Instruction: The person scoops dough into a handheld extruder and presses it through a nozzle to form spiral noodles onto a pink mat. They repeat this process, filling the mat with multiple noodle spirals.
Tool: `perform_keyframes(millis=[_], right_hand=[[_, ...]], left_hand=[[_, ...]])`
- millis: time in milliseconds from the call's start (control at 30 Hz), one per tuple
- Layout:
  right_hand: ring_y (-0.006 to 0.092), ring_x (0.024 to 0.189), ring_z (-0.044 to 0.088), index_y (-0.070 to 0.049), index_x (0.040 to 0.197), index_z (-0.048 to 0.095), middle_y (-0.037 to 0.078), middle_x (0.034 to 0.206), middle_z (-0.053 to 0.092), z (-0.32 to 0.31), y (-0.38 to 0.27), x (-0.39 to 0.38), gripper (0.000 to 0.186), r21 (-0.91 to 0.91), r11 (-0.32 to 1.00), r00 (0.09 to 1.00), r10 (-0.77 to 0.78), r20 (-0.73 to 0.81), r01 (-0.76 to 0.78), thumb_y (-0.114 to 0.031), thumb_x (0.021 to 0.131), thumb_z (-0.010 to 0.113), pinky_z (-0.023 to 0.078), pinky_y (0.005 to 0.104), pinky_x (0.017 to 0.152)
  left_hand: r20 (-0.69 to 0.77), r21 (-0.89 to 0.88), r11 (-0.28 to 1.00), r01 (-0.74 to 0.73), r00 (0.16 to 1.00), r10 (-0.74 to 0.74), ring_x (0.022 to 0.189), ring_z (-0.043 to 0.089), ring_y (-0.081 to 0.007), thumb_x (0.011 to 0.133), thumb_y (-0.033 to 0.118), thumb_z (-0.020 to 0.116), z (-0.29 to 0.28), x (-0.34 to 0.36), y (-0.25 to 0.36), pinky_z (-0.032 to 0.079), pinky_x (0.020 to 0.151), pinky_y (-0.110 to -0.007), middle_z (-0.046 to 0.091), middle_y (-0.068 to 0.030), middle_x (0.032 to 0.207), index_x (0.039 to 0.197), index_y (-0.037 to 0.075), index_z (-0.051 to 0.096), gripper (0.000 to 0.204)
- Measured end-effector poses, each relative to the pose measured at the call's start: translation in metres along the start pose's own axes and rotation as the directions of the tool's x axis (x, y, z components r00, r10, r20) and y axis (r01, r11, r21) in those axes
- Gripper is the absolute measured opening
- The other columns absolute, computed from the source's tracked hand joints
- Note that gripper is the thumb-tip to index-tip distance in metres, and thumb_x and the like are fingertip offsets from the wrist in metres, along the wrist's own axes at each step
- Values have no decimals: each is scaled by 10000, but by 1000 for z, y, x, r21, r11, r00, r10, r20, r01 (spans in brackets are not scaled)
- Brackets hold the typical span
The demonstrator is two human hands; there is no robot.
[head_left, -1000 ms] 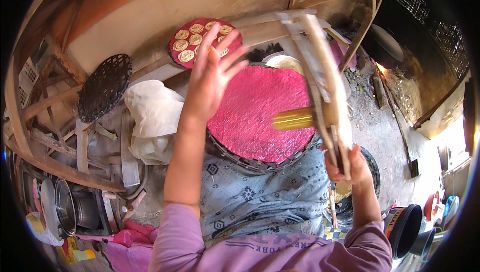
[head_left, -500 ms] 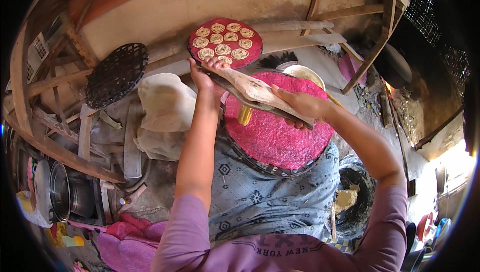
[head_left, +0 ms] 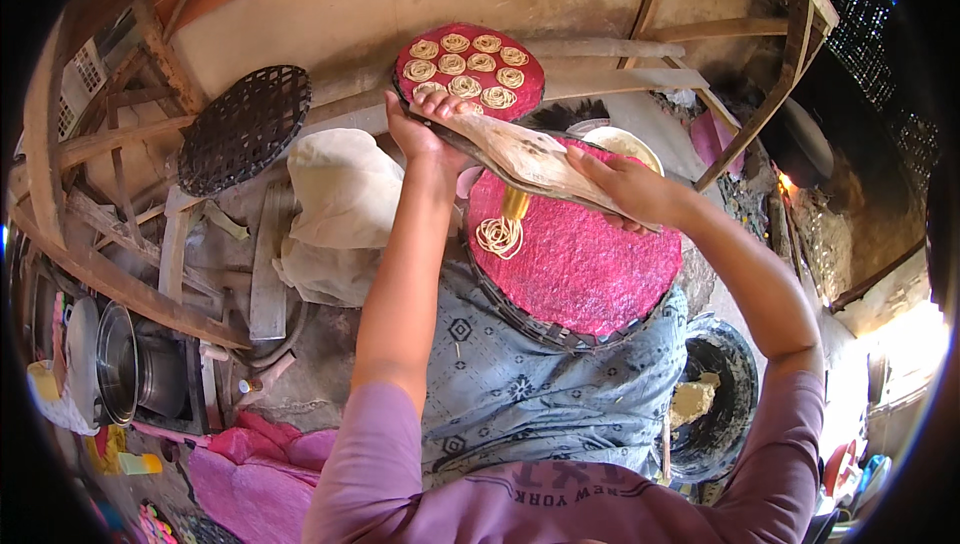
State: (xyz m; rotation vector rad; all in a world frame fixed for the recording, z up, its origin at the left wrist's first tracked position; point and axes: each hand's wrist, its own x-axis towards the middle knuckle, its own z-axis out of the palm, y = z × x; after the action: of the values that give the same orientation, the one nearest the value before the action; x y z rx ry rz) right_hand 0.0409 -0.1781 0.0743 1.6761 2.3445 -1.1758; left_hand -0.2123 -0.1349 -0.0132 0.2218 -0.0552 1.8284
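Observation:
Both my hands grip a long wooden dough press (head_left: 528, 157), held tilted over a round tray covered in bright pink cloth (head_left: 600, 274) on my lap. My left hand (head_left: 424, 132) is wrapped around its far left end. The near right end sits in my right hand (head_left: 632, 190), thumb on top and fingers curled beneath. Below the press shows a brass cylinder (head_left: 515, 203). Thin pale dough strands form a loose nest (head_left: 499, 237) on the cloth right under it. Farther off, a second pink-covered tray (head_left: 531, 86) carries several similar nests.
A dark woven tray (head_left: 245, 131) leans at left beside pale sacking (head_left: 338, 194). A black bucket (head_left: 738, 379) with a dough lump (head_left: 693, 399) stands at my right, a white bowl (head_left: 625, 144) behind the lap tray. Flame (head_left: 787, 183) glows far right; wooden beams frame the back.
Dough strands have come out of the brass cylinder and coiled into a nest on the pink cloth. The press's two halves look closer together. My whole view has shifted slightly.

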Motion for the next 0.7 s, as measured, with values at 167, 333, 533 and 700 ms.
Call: perform_keyframes(millis=[167, 333, 533, 700], right_hand=[[159, 492, 539, -27, 889, 616, 57, 585, 500, 15, -5, -1, 815, 55, 998, 1000, -5, -1, 5, -768, 911, 277, 444, 299, 450], [177, 489, 551, 11, 874, 641, 79, 589, 525, 12, 11, -20, 846, 57, 998, 999, 19, -27, -17, -758, 914, 292, 451, 320, 444], [188, 485, 560, 34, 890, 658, 106, 591, 539, 18, 35, 2, 839, 54, 997, 979, -41, -198, 53, -729, 930, 313, 463, 335, 459], [168, 488, 544, 7, 901, 647, 80, 596, 524, 18, 45, 8, 799, 129, 991, 984, -11, -176, 34, -720, 937, 317, 445, 313, 451]], left_hand=[[15, 110, 994, 4, 1000, -6, 481, 378, -115, 978, 613, 267, 14, -4, 23, 364, 591, -317, 354, 64, 504, 623, 189, 395, 568], [-77, 78, 997, 26, 997, -19, 480, 371, -114, 957, 603, 320, 8, -21, 3, 359, 581, -310, 348, 66, 510, 618, 189, 382, 539], [-61, 37, 996, 82, 995, -80, 447, 330, -113, 947, 633, 339, -3, 4, -20, 339, 545, -310, 310, 68, 496, 599, 197, 361, 558], [23, 128, 982, 138, 990, -142, 562, 438, -171, 863, 808, 332, -3, 14, -17, 401, 634, -317, 427, 4, 594, 722, 166, 455, 669]])
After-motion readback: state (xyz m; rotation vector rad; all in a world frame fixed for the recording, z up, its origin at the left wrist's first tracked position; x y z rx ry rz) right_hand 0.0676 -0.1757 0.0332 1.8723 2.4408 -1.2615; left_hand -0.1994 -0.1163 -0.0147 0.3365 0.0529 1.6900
